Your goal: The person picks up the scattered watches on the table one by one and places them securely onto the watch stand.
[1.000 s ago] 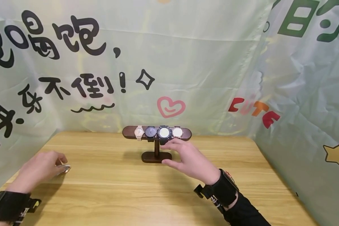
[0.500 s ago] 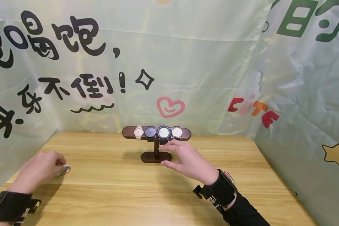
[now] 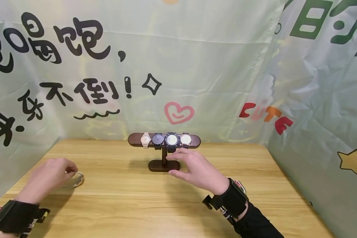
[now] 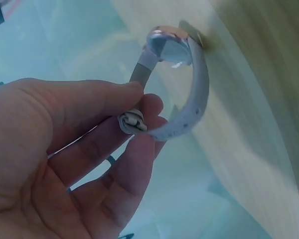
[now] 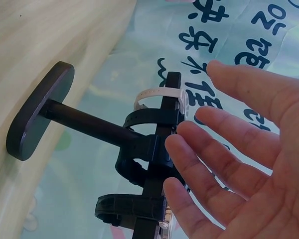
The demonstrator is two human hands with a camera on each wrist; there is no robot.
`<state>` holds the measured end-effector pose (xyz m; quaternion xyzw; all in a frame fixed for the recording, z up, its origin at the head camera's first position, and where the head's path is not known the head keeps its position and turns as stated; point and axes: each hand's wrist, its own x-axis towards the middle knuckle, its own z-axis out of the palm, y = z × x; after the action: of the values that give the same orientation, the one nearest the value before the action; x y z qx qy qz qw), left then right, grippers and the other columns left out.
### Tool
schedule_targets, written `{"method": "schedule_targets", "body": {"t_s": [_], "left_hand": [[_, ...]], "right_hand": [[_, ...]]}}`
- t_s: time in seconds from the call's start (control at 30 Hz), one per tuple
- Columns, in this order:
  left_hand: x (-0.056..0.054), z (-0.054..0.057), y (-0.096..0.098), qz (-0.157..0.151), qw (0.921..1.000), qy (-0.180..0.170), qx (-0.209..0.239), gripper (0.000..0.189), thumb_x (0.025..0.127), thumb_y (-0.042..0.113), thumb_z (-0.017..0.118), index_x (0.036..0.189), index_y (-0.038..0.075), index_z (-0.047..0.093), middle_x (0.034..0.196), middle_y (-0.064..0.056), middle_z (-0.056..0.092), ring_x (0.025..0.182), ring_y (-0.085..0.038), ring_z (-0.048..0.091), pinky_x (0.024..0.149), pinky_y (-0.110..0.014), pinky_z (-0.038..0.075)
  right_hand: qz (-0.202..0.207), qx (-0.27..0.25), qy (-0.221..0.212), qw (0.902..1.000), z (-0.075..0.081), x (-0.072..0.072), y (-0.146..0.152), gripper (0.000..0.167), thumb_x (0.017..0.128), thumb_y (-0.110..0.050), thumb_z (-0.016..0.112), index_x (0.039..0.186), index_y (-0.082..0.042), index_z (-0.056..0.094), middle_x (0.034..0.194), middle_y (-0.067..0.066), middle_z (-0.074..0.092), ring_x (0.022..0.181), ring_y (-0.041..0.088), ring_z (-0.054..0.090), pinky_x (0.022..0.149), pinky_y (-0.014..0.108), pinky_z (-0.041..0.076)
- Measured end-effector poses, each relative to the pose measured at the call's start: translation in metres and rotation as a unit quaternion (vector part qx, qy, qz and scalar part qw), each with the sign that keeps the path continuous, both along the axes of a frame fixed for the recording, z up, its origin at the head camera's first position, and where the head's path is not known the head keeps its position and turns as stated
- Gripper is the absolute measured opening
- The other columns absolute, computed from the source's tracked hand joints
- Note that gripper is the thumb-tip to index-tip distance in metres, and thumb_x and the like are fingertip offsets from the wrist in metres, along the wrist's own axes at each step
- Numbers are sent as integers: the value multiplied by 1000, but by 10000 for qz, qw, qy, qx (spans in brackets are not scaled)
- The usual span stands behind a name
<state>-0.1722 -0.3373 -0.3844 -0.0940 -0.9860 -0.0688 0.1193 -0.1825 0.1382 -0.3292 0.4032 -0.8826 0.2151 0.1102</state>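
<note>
My left hand (image 3: 49, 178) pinches a wristwatch (image 3: 79, 180) at the table's left side. In the left wrist view, thumb and fingers grip the closed loop of its pale grey strap (image 4: 199, 87) by the buckle, and the rose-gold case (image 4: 170, 37) points away. A dark wooden watch stand (image 3: 164, 166) stands at the back middle, with several watches strapped along its bar. One has a pale pink strap (image 5: 157, 92); the others have dark straps. In front of the bar's right half, my right hand (image 3: 200, 172) hovers with fingers spread, holding nothing.
The wooden table (image 3: 122, 205) runs back to a printed cloth backdrop (image 3: 220, 76), which also hangs along the left and right sides. Black bands with small cameras are strapped round both wrists.
My left hand has shifted slightly right with the watch, whose strap loop now shows more. The right hand stays nearly still by the stand.
</note>
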Motion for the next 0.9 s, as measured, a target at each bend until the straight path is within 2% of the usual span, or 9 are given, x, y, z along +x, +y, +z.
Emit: {"method": "schedule_targets", "body": {"t_s": [0.13, 0.33, 0.53, 0.7, 0.9], "left_hand": [[-1, 1, 9, -110, 9998, -102, 129, 11, 88, 9, 80, 85, 20, 82, 89, -1, 81, 81, -27, 74, 70, -54, 60], [-2, 3, 25, -221, 9988, -300, 309, 3, 90, 15, 81, 89, 18, 81, 91, -1, 81, 84, -27, 74, 73, -55, 61], [-2, 4, 48, -317, 9970, -356, 605, 10, 89, 11, 82, 88, 20, 79, 86, 4, 78, 77, -15, 68, 68, -46, 59], [-2, 4, 68, -596, 9934, -337, 920, 10, 91, 9, 82, 89, 18, 79, 83, 8, 76, 74, -8, 62, 65, -34, 54], [-1, 8, 90, -826, 9873, -265, 1330, 10, 92, 8, 81, 91, 18, 79, 84, 8, 79, 72, -3, 62, 64, -25, 50]], "right_hand": [[-34, -14, -131, 9999, 0, 1, -1, 35, 97, -27, 82, 130, -14, 77, 126, 1, 74, 99, 10, 67, 92, 30, 62], [-47, 11, -239, 9997, -1, 2, -2, 36, 98, -28, 82, 130, -14, 76, 122, -1, 72, 77, 4, 56, 82, 24, 58], [-57, 31, -315, 9995, -2, 3, -3, 36, 98, -29, 81, 131, -15, 76, 119, -2, 72, 87, 6, 59, 83, 24, 58], [-22, 49, -317, 9995, -3, 2, -3, 36, 98, -28, 81, 131, -14, 76, 119, -1, 72, 91, 8, 62, 86, 28, 60], [15, 70, -273, 9996, -4, 3, -4, 38, 98, -29, 82, 132, -14, 76, 121, 0, 72, 94, 8, 64, 88, 28, 60]]}}
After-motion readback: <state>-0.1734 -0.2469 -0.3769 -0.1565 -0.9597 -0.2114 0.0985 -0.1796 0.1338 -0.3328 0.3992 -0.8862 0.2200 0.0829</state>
